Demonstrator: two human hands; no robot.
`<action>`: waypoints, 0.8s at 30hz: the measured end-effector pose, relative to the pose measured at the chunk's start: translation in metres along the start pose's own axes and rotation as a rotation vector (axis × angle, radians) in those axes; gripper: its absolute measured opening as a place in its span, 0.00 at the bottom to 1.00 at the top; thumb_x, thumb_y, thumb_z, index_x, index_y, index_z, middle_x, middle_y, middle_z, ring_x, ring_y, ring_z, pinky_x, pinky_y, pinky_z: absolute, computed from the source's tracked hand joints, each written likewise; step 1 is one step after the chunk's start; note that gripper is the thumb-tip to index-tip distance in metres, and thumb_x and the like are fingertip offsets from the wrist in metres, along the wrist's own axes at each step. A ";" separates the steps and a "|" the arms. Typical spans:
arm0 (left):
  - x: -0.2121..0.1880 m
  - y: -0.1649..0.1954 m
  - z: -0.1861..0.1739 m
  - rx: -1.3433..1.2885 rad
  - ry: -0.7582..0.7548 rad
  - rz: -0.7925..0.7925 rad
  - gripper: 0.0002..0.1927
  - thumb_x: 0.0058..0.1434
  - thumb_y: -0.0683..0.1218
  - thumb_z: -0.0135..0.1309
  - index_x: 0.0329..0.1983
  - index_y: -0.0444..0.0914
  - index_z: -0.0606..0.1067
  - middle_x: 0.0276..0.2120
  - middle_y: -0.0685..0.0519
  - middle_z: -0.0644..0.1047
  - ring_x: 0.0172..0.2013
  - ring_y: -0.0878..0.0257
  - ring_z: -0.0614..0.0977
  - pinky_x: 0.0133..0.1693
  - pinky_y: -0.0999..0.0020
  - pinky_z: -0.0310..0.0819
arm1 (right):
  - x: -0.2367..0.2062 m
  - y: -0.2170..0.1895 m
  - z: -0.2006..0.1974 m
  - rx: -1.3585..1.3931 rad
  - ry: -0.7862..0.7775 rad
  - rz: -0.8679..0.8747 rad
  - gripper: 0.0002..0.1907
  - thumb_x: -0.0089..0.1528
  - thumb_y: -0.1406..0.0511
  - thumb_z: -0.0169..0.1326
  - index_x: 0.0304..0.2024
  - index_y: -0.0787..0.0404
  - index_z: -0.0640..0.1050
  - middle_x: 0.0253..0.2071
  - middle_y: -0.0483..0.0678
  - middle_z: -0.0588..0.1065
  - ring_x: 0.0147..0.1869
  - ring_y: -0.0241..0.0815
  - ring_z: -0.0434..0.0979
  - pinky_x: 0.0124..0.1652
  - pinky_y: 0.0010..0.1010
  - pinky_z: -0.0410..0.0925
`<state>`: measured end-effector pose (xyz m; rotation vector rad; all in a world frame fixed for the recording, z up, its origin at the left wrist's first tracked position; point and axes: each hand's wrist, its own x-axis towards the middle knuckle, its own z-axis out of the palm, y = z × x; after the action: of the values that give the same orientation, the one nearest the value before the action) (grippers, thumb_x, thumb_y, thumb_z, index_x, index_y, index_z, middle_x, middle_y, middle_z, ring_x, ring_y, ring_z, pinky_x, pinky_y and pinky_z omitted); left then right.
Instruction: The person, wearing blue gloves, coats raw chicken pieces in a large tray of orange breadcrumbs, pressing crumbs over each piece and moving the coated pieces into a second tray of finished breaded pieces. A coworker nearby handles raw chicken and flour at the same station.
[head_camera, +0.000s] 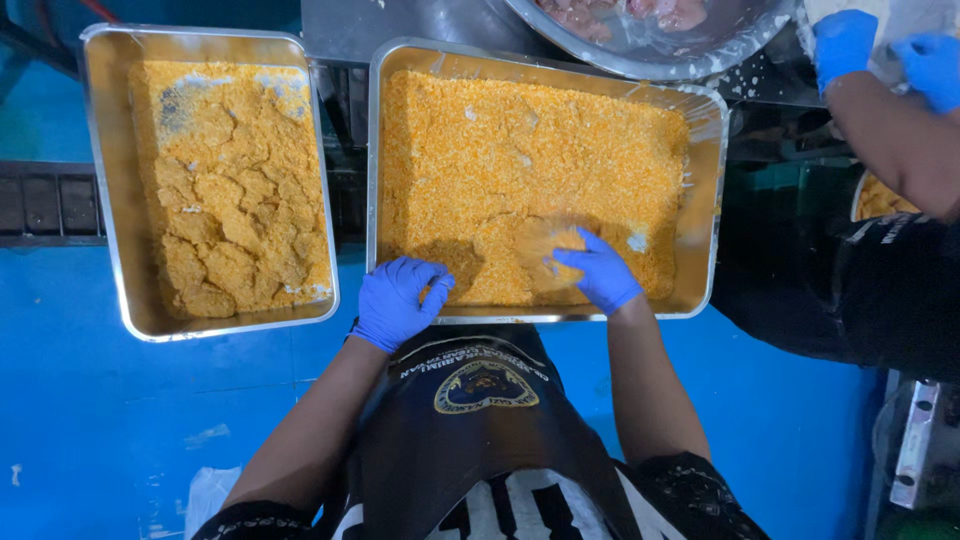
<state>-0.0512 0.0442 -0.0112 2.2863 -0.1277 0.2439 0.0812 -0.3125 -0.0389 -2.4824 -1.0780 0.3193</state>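
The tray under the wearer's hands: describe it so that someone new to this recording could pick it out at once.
Two metal trays sit side by side above the blue floor. It is the larger tray, directly before the wearer, where the left hand and right hand, both in blue gloves, rest. Its loose, bright orange crumbs set it apart from the smaller tray, which holds coated pieces.

Head view: left hand (397, 302), in a blue glove, rests curled on the near rim of the rectangular metal tray of orange breadcrumbs (712, 190). Right hand (600, 270), gloved blue, lies flat, pressing a crumb-coated piece (545, 243). Second metal tray of clumped crumbs (105, 180) sits to the left. Co-worker's blue-gloved hands (885, 55) upper right.
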 end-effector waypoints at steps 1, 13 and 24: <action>0.000 -0.001 0.000 0.009 -0.004 0.007 0.09 0.63 0.54 0.58 0.36 0.45 0.78 0.33 0.55 0.81 0.35 0.54 0.82 0.39 0.55 0.76 | 0.004 -0.005 -0.002 0.438 0.053 0.230 0.31 0.52 0.79 0.58 0.58 0.60 0.79 0.55 0.51 0.79 0.59 0.46 0.78 0.59 0.37 0.70; 0.000 0.000 0.001 0.032 -0.029 -0.013 0.09 0.62 0.54 0.59 0.36 0.46 0.79 0.32 0.55 0.81 0.34 0.54 0.82 0.38 0.55 0.76 | 0.045 -0.044 0.026 0.273 0.321 0.416 0.28 0.63 0.64 0.59 0.64 0.69 0.70 0.64 0.63 0.70 0.70 0.60 0.69 0.67 0.50 0.64; 0.000 0.002 0.000 0.010 0.001 0.008 0.08 0.62 0.52 0.59 0.37 0.44 0.78 0.32 0.54 0.80 0.35 0.53 0.81 0.37 0.55 0.76 | 0.054 -0.064 0.059 -0.138 -0.148 0.611 0.57 0.63 0.39 0.50 0.75 0.72 0.46 0.78 0.72 0.38 0.82 0.72 0.34 0.72 0.64 0.39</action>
<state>-0.0517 0.0424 -0.0099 2.2955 -0.1356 0.2508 0.0550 -0.2166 -0.0643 -2.9054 -0.3674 0.6290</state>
